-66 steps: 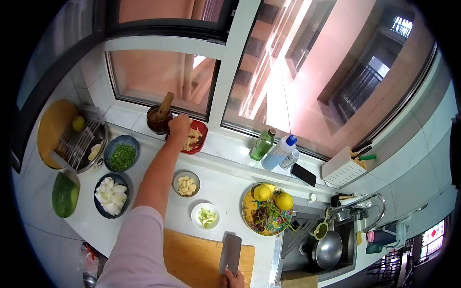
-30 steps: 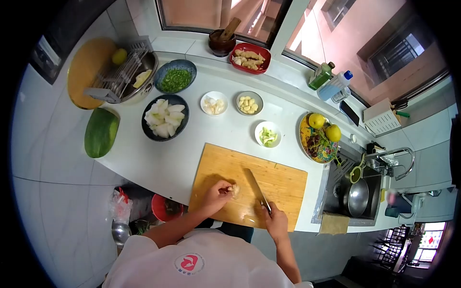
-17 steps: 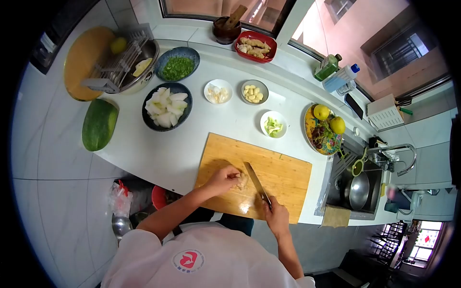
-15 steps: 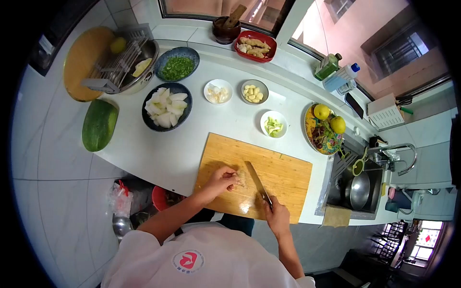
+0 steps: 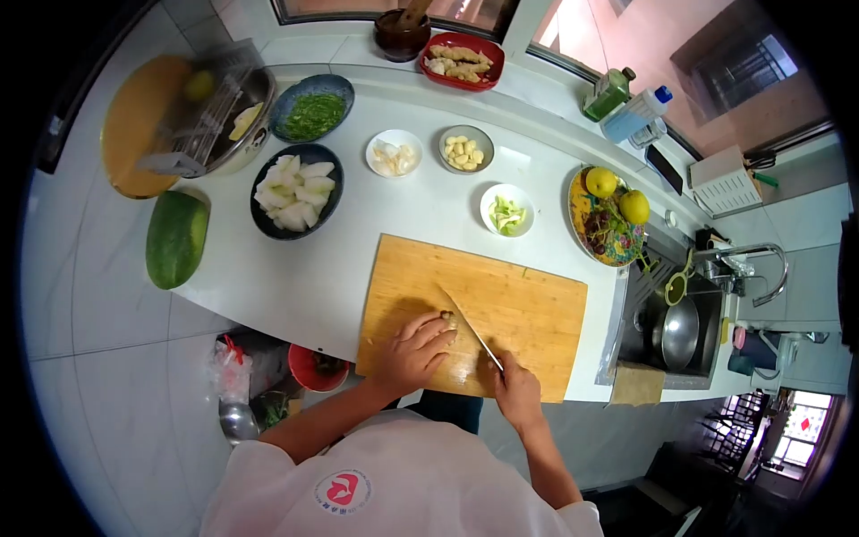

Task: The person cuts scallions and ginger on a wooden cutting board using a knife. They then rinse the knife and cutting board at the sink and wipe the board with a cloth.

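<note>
While the right hand (image 5: 517, 389) curls round a thin, straight metal knife (image 5: 475, 334), the left hand (image 5: 412, 354), palm down with bent fingers pressed together, pins a small tan piece (image 5: 453, 324) to the smooth wooden board (image 5: 523, 309).

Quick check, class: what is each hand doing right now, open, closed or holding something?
Left hand: fingers bent, holding a small piece of food on the board.
Right hand: closed around the handle of the knife.
</note>
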